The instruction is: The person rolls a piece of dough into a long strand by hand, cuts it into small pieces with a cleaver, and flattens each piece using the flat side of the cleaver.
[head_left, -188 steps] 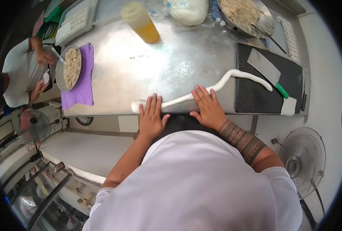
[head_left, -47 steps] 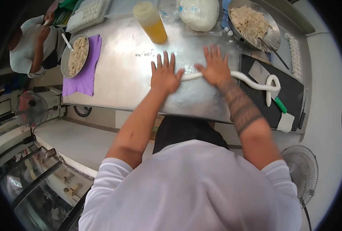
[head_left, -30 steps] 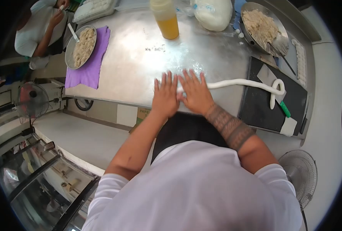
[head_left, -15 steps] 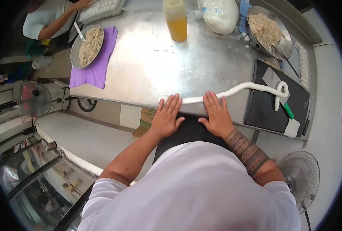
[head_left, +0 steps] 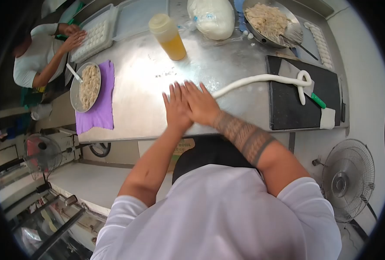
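Left grip (head_left: 177, 108) and right grip (head_left: 201, 104) side by side, touching, palms down, fingers straight and flat. White dough rope (head_left: 257, 78) comes out from right grip at 2 o'clock, crosses desk (head_left: 136, 91) onto black board (head_left: 288, 113) at 3 o'clock, far end looped over blade of green-handled cleaver (head_left: 289, 70); near end hidden by the grips. Yellow-liquid bottle (head_left: 170, 41) at 12 o'clock, bowl (head_left: 74, 99) on purple cloth (head_left: 107, 102) at 9 o'clock

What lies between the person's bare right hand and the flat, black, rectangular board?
The head view shows a long, white dough rope there, stretching from the right hand over the shiny steel tabletop onto the black board.
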A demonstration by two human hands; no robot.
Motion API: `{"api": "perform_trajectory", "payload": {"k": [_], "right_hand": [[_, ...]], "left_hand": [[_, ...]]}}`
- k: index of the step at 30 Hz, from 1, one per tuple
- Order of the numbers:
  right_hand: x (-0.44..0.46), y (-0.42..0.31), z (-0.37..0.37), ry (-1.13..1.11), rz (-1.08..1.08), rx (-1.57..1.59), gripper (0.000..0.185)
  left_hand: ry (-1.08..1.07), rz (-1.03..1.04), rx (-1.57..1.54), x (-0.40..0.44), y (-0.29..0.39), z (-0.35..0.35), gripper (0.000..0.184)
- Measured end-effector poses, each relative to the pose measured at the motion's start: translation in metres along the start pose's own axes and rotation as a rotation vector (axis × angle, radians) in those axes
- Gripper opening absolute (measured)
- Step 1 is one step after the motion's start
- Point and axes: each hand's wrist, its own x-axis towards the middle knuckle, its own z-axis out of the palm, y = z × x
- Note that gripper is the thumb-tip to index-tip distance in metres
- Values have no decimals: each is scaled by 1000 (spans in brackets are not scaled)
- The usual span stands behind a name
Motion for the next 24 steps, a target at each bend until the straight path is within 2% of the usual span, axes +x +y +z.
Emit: {"api": "perform_trajectory", "payload": {"k": [2,5,7,8,10,11,13,14,15,16,17,18,21,22,24], "right_hand": [[-63,-23,-2,-3,-38,-9,82],[-86,-17,-2,-10,-71,26,82],[-74,-16,5,12,-29,-63,81],[-43,-11,5,23,8,-172,81],[20,3,15,153,208,-207,85],[46,9,8,120,278,-235,89],[69,19,-3,96,320,-215,92],[70,22,1,102,329,-188,92],[68,22,1,106,335,-160,92],[53,18,5,78,269,-258,91],[32,12,5,55,182,-229,89],[5,5,13,94,105,-211,87],[-94,-10,0,-15,-14,-81,78],[-119,-4,-7,-44,-29,-41,75],[-139,37,-22,19,167,-170,73]], "left_hand": [[-45,78,-277,-66,8,-9,80],[-275,134,-283,-109,4,-31,79],[-193,118,-254,-79,-12,-25,78],[-153,58,-98,-51,-25,-16,77],[-28,-97,-22,10,-66,6,79],[-54,-216,-18,42,-80,0,81],[-56,-248,4,75,-99,-6,82],[-22,-135,46,73,-98,-7,82],[12,-25,86,66,-97,-7,81],[9,84,62,48,-93,-7,81],[7,194,38,22,-85,-8,81],[-27,223,-22,-8,-75,-14,81],[-153,340,-259,-105,-61,-21,81],[-134,313,-274,-127,-62,-18,81],[-101,265,-302,-150,-63,-13,80]]}}
